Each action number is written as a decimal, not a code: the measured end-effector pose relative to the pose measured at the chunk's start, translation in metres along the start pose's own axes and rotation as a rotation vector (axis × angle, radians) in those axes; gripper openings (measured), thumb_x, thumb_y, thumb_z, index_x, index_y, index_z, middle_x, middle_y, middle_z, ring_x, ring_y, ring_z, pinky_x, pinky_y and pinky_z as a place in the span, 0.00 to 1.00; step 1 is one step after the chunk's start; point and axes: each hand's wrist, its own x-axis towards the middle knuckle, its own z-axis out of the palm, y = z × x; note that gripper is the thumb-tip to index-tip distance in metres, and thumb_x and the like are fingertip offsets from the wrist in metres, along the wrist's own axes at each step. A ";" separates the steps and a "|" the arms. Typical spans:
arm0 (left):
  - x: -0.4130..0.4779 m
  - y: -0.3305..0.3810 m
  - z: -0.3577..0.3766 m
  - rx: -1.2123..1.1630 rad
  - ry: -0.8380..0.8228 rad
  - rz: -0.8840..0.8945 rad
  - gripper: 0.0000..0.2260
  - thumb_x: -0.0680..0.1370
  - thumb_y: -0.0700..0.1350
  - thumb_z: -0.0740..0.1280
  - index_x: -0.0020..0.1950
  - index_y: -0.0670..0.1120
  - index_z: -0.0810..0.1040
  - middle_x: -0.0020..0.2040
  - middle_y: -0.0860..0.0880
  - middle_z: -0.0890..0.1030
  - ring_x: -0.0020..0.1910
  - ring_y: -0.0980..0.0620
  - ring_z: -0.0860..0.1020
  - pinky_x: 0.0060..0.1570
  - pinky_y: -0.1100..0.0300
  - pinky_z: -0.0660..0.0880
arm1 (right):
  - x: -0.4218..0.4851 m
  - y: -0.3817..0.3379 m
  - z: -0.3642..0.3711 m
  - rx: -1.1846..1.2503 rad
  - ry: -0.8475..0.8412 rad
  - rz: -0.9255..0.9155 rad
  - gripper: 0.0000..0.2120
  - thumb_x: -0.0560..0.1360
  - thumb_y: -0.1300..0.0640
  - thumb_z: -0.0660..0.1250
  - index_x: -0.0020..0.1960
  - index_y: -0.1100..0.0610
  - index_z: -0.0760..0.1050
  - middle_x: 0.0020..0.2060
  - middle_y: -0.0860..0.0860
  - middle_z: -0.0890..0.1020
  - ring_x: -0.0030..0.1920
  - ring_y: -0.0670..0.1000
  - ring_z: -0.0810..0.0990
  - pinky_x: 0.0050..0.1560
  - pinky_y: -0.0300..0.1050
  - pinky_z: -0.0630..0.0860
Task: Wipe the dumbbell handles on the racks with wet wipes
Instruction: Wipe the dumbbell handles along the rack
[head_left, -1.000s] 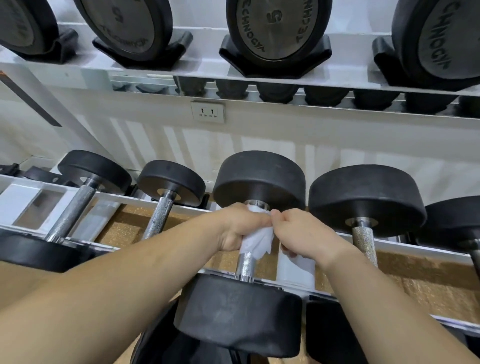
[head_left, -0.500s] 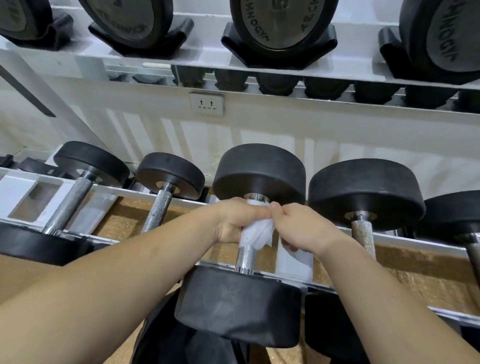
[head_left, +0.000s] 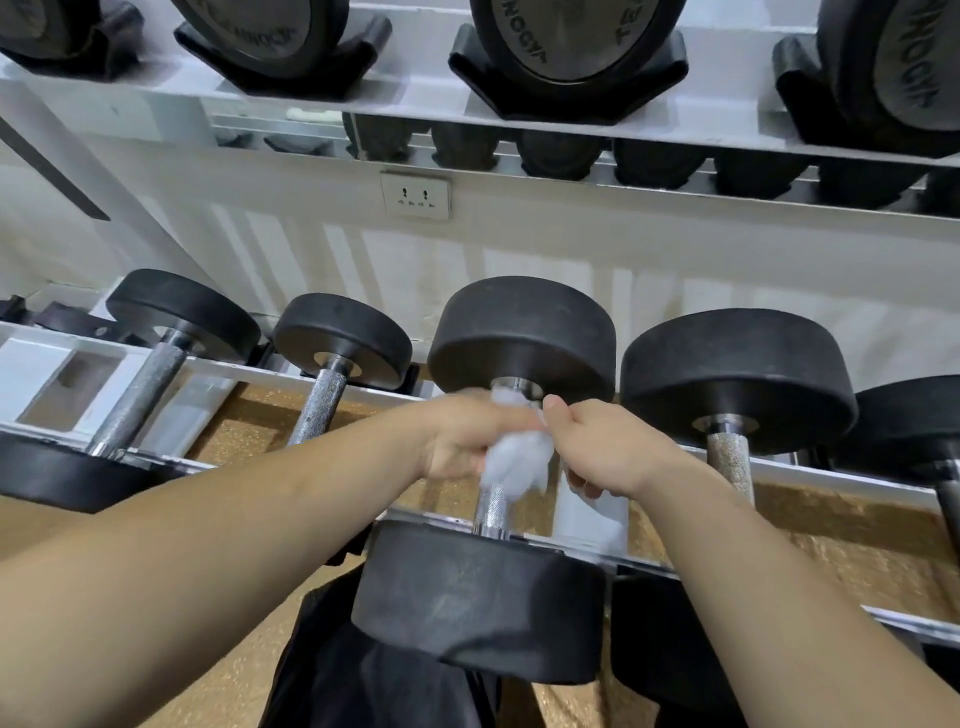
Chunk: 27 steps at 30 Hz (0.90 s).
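Racks are filling the frame in two tiers. The upper shelf (head_left: 415, 98), running across the top, is carrying four black dumbbell ends (head_left: 566, 36) in black cradles, each cut off by the frame's top edge. The lower rack (head_left: 831, 475), crossing the middle from left to right, is holding five dumbbells (head_left: 737, 374) with their handles pointing toward the camera. Two smaller ones are lying at left, the central dumbbell (head_left: 519, 332) is sitting mid-frame, a wide one is resting right of centre, and a fifth is being cut off by the right edge. Speckled brown flooring (head_left: 857, 535) is showing between the lower rails.

Two bare forearms (head_left: 234, 545) are reaching up from the bottom corners and meeting at the central dumbbell. The left hand (head_left: 462, 436) is curling its fingers round one white wet wipe (head_left: 519, 454), which is bunching about the upper part of the knurled handle (head_left: 492, 506), just under the far weight head. A bare stretch of handle is showing beneath the wipe. The right hand (head_left: 608, 447), close beside the left, is pinching the wipe's right edge between thumb and forefinger, its other fingers curling downward. A second white item (head_left: 589, 512) is showing just below that hand, beside the handle, too blurred to identify. One white wall socket (head_left: 415, 195) is sitting between the tiers, upper centre-left.
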 end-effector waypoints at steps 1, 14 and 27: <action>0.005 0.004 0.002 -0.036 0.076 0.033 0.10 0.79 0.41 0.72 0.58 0.39 0.80 0.48 0.40 0.86 0.46 0.45 0.85 0.45 0.50 0.82 | 0.000 0.000 0.000 0.004 0.018 -0.002 0.33 0.84 0.39 0.42 0.45 0.57 0.79 0.37 0.58 0.86 0.38 0.55 0.84 0.49 0.52 0.81; -0.075 -0.003 -0.004 0.833 0.168 -0.006 0.08 0.82 0.53 0.69 0.51 0.49 0.81 0.43 0.49 0.82 0.40 0.52 0.80 0.39 0.62 0.75 | -0.003 -0.004 0.001 -0.002 -0.013 0.031 0.32 0.83 0.38 0.44 0.46 0.58 0.79 0.35 0.56 0.87 0.32 0.52 0.82 0.44 0.49 0.80; -0.035 0.000 0.034 0.266 0.365 0.041 0.18 0.75 0.42 0.68 0.63 0.39 0.78 0.56 0.34 0.83 0.55 0.38 0.84 0.62 0.41 0.79 | -0.005 -0.012 -0.004 0.156 0.055 0.032 0.31 0.82 0.41 0.43 0.36 0.57 0.73 0.30 0.57 0.84 0.29 0.56 0.80 0.45 0.52 0.82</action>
